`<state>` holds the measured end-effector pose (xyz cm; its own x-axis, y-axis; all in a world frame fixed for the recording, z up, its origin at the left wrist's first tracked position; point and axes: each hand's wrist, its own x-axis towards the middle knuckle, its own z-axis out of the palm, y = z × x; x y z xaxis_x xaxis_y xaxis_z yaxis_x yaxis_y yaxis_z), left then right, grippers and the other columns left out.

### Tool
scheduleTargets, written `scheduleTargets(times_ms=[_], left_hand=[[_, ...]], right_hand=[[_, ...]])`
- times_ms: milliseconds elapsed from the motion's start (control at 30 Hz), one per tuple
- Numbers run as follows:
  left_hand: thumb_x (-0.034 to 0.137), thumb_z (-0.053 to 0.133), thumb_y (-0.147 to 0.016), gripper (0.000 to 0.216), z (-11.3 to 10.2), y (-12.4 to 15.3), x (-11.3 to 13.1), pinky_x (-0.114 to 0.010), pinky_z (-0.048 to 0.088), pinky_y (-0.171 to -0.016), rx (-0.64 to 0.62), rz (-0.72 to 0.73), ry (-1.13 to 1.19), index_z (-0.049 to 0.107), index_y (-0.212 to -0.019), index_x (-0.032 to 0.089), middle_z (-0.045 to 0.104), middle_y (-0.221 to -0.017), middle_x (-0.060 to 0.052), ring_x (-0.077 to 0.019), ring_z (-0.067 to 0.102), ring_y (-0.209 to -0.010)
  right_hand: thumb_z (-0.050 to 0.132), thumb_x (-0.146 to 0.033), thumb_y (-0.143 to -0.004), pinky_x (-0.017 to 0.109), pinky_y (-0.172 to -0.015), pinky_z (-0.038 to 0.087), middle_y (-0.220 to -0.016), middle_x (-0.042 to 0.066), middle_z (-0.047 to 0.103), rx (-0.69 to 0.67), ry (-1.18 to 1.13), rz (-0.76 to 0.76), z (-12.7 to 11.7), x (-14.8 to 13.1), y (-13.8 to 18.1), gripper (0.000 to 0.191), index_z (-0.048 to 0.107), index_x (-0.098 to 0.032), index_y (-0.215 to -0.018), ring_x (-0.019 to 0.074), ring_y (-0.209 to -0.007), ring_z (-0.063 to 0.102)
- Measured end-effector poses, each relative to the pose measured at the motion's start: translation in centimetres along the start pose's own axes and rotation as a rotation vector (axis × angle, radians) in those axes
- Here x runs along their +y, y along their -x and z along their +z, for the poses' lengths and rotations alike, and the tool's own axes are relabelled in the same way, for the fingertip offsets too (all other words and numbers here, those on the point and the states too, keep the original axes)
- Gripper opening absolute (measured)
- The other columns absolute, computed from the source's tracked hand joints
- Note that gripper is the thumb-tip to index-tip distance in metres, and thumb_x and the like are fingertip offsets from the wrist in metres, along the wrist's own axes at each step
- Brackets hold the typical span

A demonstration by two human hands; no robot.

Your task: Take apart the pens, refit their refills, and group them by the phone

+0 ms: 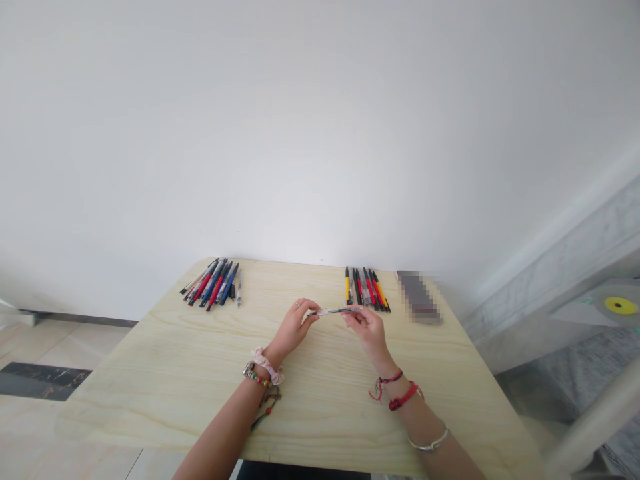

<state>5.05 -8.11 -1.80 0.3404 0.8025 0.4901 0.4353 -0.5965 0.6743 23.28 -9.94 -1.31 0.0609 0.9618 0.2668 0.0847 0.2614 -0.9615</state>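
Observation:
A slim clear pen point(331, 311) with a dark core lies nearly level between my two hands, above the middle of the table. My left hand point(294, 327) pinches its left end between thumb and fingers. At the other end, my right hand point(367, 330) has its fingertips closed on the pen. Beyond my right hand is a row of pens point(367, 289) in yellow, red, black and clear, laid roughly side by side. To the far left sits a looser pile of pens point(213, 283), mostly blue, red and dark, with a clear one at its right side.
The pale wooden table point(320, 400) meets a white wall point(320, 133) at its back edge. A dark, pixelated flat object point(419, 297) lies at the back right. Off the table to the right is a round item with a yellow centre point(621, 305).

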Motion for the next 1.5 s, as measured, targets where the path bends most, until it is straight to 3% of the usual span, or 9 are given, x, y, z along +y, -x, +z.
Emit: scheduleTargets(times_ms=[67,200,300,467,600,767,833,933,1500], left_hand=[[0.019,0.043,-0.079,0.009,0.0,0.0,0.0,-0.028,0.041,-0.073,0.005,-0.029,0.006,0.051,-0.083,0.017,0.055,-0.082,-0.004,-0.0141,0.050,-0.081],[0.020,0.044,-0.078,0.009,-0.1,-0.1,-0.3,-0.027,0.042,-0.071,0.029,-0.078,0.002,0.051,-0.083,0.018,0.056,-0.083,-0.003,-0.0139,0.050,-0.080],[0.020,0.045,-0.078,0.009,0.0,-0.1,-0.5,-0.028,0.042,-0.073,0.045,-0.087,-0.009,0.051,-0.084,0.018,0.056,-0.082,-0.003,-0.0141,0.051,-0.081],[0.019,0.045,-0.078,0.008,0.2,0.0,-0.7,-0.029,0.041,-0.074,0.045,-0.093,-0.032,0.050,-0.084,0.018,0.055,-0.082,-0.003,-0.0143,0.050,-0.081],[0.018,0.045,-0.077,0.008,0.1,0.0,-1.1,-0.029,0.041,-0.073,0.057,-0.100,-0.065,0.050,-0.083,0.018,0.055,-0.081,-0.003,-0.0145,0.051,-0.080],[0.016,0.046,-0.076,0.008,-0.2,0.0,-2.0,-0.030,0.041,-0.073,0.081,-0.123,-0.116,0.050,-0.082,0.017,0.055,-0.081,-0.003,-0.0151,0.050,-0.079],[0.016,0.045,-0.076,0.008,-0.3,0.0,-2.2,-0.030,0.042,-0.073,0.083,-0.131,-0.129,0.050,-0.082,0.017,0.055,-0.081,-0.003,-0.0153,0.050,-0.080],[0.017,0.045,-0.076,0.008,-0.2,0.0,-2.3,-0.031,0.042,-0.073,0.078,-0.128,-0.134,0.050,-0.083,0.018,0.055,-0.081,-0.003,-0.0155,0.051,-0.080],[0.017,0.046,-0.076,0.008,0.0,0.1,-2.0,-0.030,0.042,-0.072,0.038,-0.105,-0.124,0.052,-0.082,0.017,0.056,-0.081,-0.004,-0.0155,0.051,-0.080]], right_hand=[[0.058,-0.031,-0.066,0.025,-0.052,0.044,-0.066,0.003,0.062,-0.028,0.169,-0.051,-0.3,0.2,-0.1,0.017,0.060,-0.016,-0.076,0.0133,-0.056,0.054],[0.049,-0.024,-0.074,0.027,-0.059,0.043,-0.075,0.005,0.061,-0.006,0.734,-0.173,-0.9,0.4,-0.2,0.015,0.060,-0.017,-0.080,0.0153,-0.065,0.055],[0.046,-0.020,-0.076,0.027,-0.063,0.042,-0.084,0.007,0.060,-0.017,1.058,-0.165,-0.8,0.7,-0.4,0.015,0.058,-0.017,-0.085,0.0183,-0.077,0.056],[0.047,-0.015,-0.074,0.025,-0.062,0.041,-0.083,0.007,0.061,-0.068,1.197,-0.103,-0.2,1.3,-0.5,0.013,0.057,-0.018,-0.083,0.0181,-0.078,0.055],[0.046,-0.010,-0.071,0.027,-0.066,0.042,-0.078,0.007,0.061,-0.062,1.001,-0.094,-0.3,1.6,-0.7,0.016,0.058,-0.017,-0.077,0.0180,-0.077,0.055],[0.055,-0.022,-0.066,0.029,-0.063,0.045,-0.076,0.006,0.063,0.084,0.286,0.068,-2.0,1.7,-1.5,0.013,0.061,-0.015,-0.075,0.0170,-0.069,0.058],[0.062,-0.027,-0.059,0.030,-0.062,0.046,-0.075,0.004,0.063,0.218,0.014,0.138,-2.8,1.6,-1.9,0.020,0.061,-0.015,-0.076,0.0166,-0.068,0.058],[0.068,-0.026,-0.052,0.029,-0.062,0.047,-0.074,0.002,0.063,0.338,-0.266,0.145,-3.6,1.2,-2.3,0.026,0.061,-0.017,-0.076,0.0148,-0.068,0.058],[0.069,-0.027,-0.055,0.026,-0.060,0.045,-0.067,-0.002,0.057,0.330,-0.408,0.042,-2.9,-0.6,-1.8,0.024,0.059,-0.019,-0.075,0.0095,-0.059,0.053]])
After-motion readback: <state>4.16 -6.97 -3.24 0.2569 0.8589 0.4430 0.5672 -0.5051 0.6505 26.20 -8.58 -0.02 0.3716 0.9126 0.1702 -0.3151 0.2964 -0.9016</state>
